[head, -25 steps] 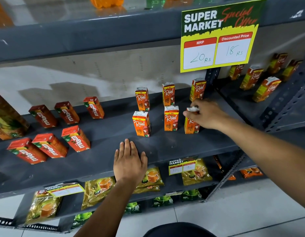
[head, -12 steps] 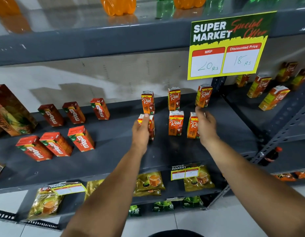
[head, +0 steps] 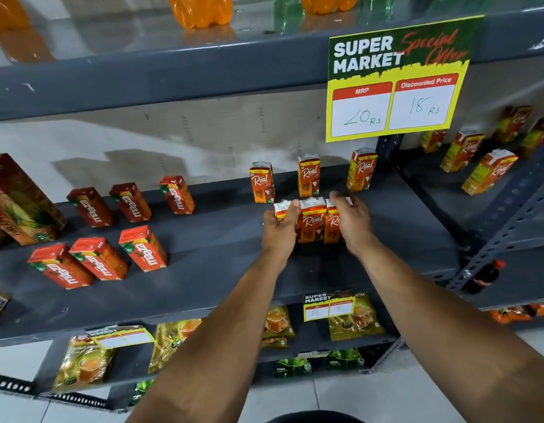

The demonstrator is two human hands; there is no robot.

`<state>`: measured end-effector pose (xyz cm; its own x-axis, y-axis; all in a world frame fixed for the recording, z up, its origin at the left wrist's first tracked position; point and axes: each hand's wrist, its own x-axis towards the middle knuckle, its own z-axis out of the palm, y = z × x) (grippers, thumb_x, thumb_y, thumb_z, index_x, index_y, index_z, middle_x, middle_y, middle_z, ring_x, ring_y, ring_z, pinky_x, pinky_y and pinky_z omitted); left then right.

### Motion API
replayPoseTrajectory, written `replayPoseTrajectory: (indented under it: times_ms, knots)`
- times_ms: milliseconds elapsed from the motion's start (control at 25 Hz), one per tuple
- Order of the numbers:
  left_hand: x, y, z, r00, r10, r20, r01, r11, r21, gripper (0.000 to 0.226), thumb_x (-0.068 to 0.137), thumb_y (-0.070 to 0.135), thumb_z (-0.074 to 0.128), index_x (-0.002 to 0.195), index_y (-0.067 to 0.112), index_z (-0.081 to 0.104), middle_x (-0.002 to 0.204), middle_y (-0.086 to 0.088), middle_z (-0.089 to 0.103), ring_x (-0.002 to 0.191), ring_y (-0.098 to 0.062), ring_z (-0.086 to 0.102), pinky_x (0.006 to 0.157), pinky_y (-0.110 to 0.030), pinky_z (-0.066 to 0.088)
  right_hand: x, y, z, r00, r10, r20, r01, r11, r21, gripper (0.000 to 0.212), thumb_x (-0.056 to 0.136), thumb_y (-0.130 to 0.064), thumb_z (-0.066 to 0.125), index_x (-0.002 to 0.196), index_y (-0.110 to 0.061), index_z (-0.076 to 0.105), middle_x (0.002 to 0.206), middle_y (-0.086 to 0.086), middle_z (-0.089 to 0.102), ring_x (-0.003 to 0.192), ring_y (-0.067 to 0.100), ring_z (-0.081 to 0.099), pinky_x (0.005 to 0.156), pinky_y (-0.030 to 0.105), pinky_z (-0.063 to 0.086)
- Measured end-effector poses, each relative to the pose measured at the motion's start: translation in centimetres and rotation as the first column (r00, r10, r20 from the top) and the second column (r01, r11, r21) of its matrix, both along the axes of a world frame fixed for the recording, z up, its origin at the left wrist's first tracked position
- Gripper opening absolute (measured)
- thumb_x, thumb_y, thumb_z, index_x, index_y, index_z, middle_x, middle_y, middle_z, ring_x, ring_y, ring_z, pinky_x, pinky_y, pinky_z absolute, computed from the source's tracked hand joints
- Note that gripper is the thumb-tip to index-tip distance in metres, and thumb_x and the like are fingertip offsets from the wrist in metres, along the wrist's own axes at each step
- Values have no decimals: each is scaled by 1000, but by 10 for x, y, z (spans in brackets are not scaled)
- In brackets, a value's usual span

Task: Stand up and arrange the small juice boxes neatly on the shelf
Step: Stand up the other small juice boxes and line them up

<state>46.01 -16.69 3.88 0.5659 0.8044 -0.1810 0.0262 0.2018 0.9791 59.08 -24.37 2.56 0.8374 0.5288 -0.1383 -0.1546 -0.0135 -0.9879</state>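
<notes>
1. Grey metal shelf (head: 203, 239), middle tier; yellow price sign (head: 395, 80) hangs from the tier above.
2. Six red Maaza cartons (head: 142, 248) lying flat, left part of the shelf.
3. Back row: three Real juice boxes (head: 308, 177) upright, spaced apart.
4. Front row: three boxes (head: 313, 221) upright, pressed side by side.
5. Left hand (head: 281, 227) gripping the front row's left box; right hand (head: 353, 221) cupped against the right box.
</notes>
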Motion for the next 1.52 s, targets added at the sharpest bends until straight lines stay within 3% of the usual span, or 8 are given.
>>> replayPoseTrajectory:
  times_ms: [240,360,480,560,1040,1160,1320,1520]
  knots:
    - [-6,6,4,997,-22,-74,22,1000,5,39,86,56,56,113,32,41,95,12,58,83,-3,58,58,-19,43,6,-1,-3,999,-29,-26,32,994,102,22,82,-39,71,99,-28,60,91,2,74,77,18,74,62,33,57]
    - [-7,5,5,997,-44,-70,45,999,14,37,87,55,56,112,32,41,96,12,59,81,-2,60,53,-15,45,8,-1,-4,1000,17,-10,-16,993,121,33,83,-35,72,109,-18,60,95,7,73,80,22,74,63,35,56]
    - [-6,6,5,995,-52,-80,55,998,29,34,86,57,56,108,36,41,95,14,58,80,-2,60,55,-17,44,7,0,2,1000,-20,-1,20,988,154,7,81,-34,72,85,-36,68,83,-3,74,75,16,74,57,31,56]
    - [-6,7,4,996,-50,-72,53,998,37,32,85,59,57,105,39,43,95,14,60,80,-2,61,54,-15,45,7,1,5,999,-3,32,-2,988,155,16,81,-34,71,71,-47,69,75,-14,74,72,12,74,53,26,56]
    - [-11,0,-5,997,-79,-7,79,996,36,29,79,62,60,97,44,46,109,5,63,94,-11,65,67,-23,52,-9,-9,7,998,48,47,-50,998,37,12,64,-57,68,67,-64,59,107,2,63,90,21,69,66,34,54]
    - [-21,-15,-4,994,-110,11,109,993,34,27,80,62,60,97,46,47,103,11,63,87,-3,65,57,-11,50,-15,-23,3,998,50,48,-52,998,34,17,61,-59,67,76,-51,63,97,-2,68,84,17,71,60,30,54]
    - [-37,-42,-9,985,-171,-24,173,982,75,54,70,77,54,109,41,43,113,10,60,102,-5,60,74,-20,47,-21,-47,-8,992,1,123,-14,995,104,16,69,-52,67,70,-36,66,71,-9,72,69,12,72,50,23,52]
    - [-51,-59,-13,967,-254,-9,254,965,64,41,75,70,52,105,45,39,112,14,60,90,12,61,65,-5,47,-26,-62,-18,989,-14,148,-8,990,142,21,71,-54,68,74,-33,67,75,-9,73,75,16,73,55,30,53]
